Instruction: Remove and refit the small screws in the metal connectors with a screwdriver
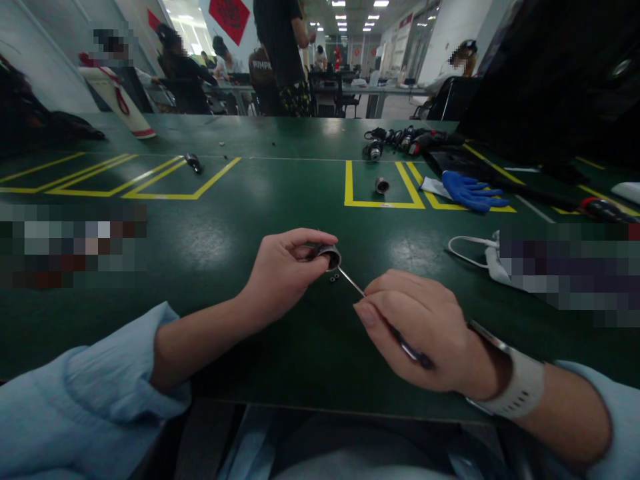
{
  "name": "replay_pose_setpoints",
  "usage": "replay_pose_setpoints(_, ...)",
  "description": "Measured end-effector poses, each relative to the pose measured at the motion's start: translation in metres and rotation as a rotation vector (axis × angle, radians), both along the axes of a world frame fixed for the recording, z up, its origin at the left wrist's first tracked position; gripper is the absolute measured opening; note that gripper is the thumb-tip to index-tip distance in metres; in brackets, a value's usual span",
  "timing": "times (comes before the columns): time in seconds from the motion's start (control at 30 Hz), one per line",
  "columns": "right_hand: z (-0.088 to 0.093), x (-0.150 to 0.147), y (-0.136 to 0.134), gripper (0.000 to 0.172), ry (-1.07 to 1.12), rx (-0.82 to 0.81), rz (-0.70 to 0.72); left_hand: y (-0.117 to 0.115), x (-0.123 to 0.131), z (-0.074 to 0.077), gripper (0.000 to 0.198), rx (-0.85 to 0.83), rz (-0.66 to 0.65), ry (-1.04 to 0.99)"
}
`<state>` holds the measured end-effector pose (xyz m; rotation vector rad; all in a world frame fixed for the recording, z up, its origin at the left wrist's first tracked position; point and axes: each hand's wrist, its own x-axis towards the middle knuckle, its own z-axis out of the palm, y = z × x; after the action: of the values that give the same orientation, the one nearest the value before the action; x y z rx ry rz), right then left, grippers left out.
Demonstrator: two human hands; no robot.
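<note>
In the head view, my left hand has its thumb and fingers closed around a small hollow metal cylinder, its open end tilted toward my right side. My right hand grips a screwdriver with a thin shaft and a dark handle end showing below the palm. The shaft's tip meets the rim of the cylinder; whether it goes inside I cannot tell. Just beneath, a couple of tiny nut-like rings lie on the green table.
Another metal cylinder stands inside a yellow-taped square. Beyond it lie dark tools with cables. A blue glove and white corded item are at right, a small metal part at left. People are in the background.
</note>
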<state>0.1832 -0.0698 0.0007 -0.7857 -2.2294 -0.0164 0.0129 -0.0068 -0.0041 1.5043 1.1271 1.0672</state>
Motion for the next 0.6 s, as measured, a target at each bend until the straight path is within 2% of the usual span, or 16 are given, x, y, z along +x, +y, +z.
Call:
replay_pose_setpoints(0.13, 0.006, 0.006, -0.001, 0.029, 0.241, -0.144, -0.091, 0.004, -0.001, 0.0, 0.024, -0.037, 0.028, 0.037)
replay_pose_setpoints(0.23, 0.006, 0.009, 0.007, 0.032, 0.387, -0.357, -0.209, 0.007, -0.002, 0.002, 0.024, -0.083, 0.051, 0.013)
replay_pose_setpoints(0.3, 0.002, 0.011, 0.017, 0.036, 0.405, -0.538, -0.216, 0.009, -0.002, 0.004, 0.025, -0.114, 0.051, -0.054)
replay_pose_setpoints(0.37, -0.002, 0.014, 0.025, 0.035, 0.425, -0.638, -0.194, 0.01, -0.002, 0.006, 0.026, -0.136, 0.048, -0.12)
replay_pose_setpoints(0.6, -0.01, 0.014, 0.033, 0.034, 0.412, -0.688, -0.159, 0.009, -0.001, 0.008, 0.026, -0.178, 0.046, -0.172)
